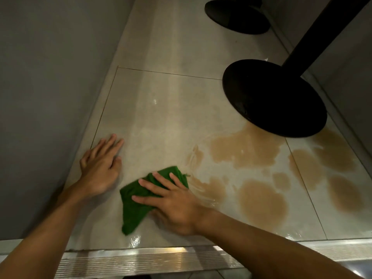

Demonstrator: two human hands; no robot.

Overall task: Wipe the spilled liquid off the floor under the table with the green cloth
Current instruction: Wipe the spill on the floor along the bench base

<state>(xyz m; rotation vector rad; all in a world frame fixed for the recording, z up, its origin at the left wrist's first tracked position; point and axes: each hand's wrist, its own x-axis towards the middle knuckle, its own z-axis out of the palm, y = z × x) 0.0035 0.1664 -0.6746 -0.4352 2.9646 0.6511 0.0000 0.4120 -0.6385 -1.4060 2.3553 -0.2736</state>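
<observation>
Ribbed metal is running across the nearest edge of the view as a threshold strip (161, 256), catching the light. Just beyond it the right hand (173, 202) is pressing down on the green cloth (136, 208), its fingers straight and spread over the fabric rather than curled round it. The green cloth is lying crumpled on the pale tiled floor (161, 109), with one end trailing back toward the strip and the other poking out past the fingertips.

To the left and slightly farther off, the left hand (100, 168) is resting palm-down on bare tile. Its fingers are lying straight and holding nothing, close to a grout line and the grey wall (50, 77).

Right of the cloth the spilled liquid (245, 152) is lying in light brown puddles across two tiles. The nearest patch is sitting just beside the cloth's right edge and is smeared into thin streaks. Farther on, the puddles are reaching the rim of a black round pedestal base (271, 97), whose dark post (322, 33) is rising toward the upper right. At the far end a second black base (237, 17) is standing on dry tile.
</observation>
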